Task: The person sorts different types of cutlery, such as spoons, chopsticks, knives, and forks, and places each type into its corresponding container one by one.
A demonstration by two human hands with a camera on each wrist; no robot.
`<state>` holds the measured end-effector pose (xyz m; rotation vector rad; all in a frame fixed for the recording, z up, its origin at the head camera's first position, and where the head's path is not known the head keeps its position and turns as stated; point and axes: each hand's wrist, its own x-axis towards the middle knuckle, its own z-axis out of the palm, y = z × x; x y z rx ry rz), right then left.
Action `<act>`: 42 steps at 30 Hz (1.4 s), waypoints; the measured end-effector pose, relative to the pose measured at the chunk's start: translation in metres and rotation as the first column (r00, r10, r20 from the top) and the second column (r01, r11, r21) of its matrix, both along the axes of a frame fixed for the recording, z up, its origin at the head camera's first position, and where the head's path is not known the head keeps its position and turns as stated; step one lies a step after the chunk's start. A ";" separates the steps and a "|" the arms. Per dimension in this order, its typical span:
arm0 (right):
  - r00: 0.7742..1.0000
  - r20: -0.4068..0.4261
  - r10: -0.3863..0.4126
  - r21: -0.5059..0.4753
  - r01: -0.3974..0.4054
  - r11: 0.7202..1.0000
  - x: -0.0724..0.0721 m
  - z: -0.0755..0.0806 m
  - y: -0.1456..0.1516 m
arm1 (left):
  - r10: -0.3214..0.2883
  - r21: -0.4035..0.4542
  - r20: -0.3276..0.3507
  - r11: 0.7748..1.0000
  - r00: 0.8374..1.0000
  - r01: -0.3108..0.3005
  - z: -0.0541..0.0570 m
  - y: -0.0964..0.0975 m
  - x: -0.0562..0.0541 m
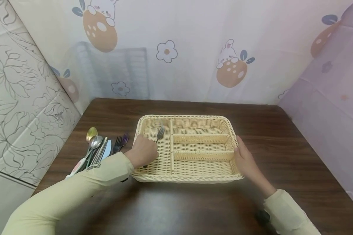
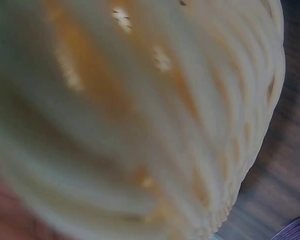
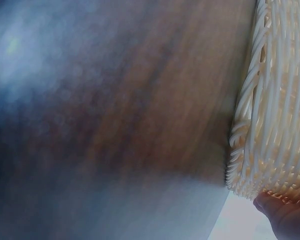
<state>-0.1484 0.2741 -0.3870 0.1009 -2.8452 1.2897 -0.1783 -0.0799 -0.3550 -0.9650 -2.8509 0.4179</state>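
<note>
A pale wicker basket (image 1: 203, 178) with several compartments sits on the dark wooden table. My left hand (image 1: 143, 151) reaches over its left rim into the long left compartment. There its curled fingers hold a dark metal fork (image 1: 160, 133) by the handle, with tines to the upper right and the handle end showing below the hand. The left wrist view is filled by the woven wall (image 2: 225, 100); a bit of the hand shows in the lower left corner. My right hand (image 1: 246, 160) grips the basket's right end, thumb at the rim.
Left of the basket lies a row of cutlery: a gold spoon (image 1: 91, 134), a silver spoon (image 1: 95, 142), a knife (image 1: 107, 149), a black fork (image 1: 117, 144) and a purple fork (image 1: 125, 139). My left sleeve covers part of it. Patterned curtains (image 1: 194, 65) hang behind the table.
</note>
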 end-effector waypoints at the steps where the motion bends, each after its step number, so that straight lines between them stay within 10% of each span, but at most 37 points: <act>1: 1.000 0.002 0.001 -0.001 -0.001 1.000 0.000 0.000 -0.001 | -0.002 -0.003 0.007 1.000 1.000 0.002 0.000 -0.001 0.000; 14: 1.000 0.012 0.021 0.000 -0.021 1.000 -0.004 0.002 -0.006 | 0.099 -0.161 0.297 0.986 0.950 -0.053 -0.012 -0.007 -0.005; 22: 1.000 0.018 0.015 -0.016 -0.015 1.000 -0.005 0.000 -0.005 | 0.063 -0.138 0.239 0.990 0.969 -0.030 -0.010 -0.008 -0.002; 32: 1.000 0.009 0.023 -0.031 -0.023 0.999 -0.005 0.001 0.002 | 0.111 0.231 0.085 0.965 0.990 -0.128 0.035 -0.064 -0.009; 42: 0.999 0.041 0.019 -0.017 -0.019 1.000 -0.003 0.001 0.005 | 0.128 0.146 -0.055 0.982 0.990 -0.119 -0.019 -0.131 0.012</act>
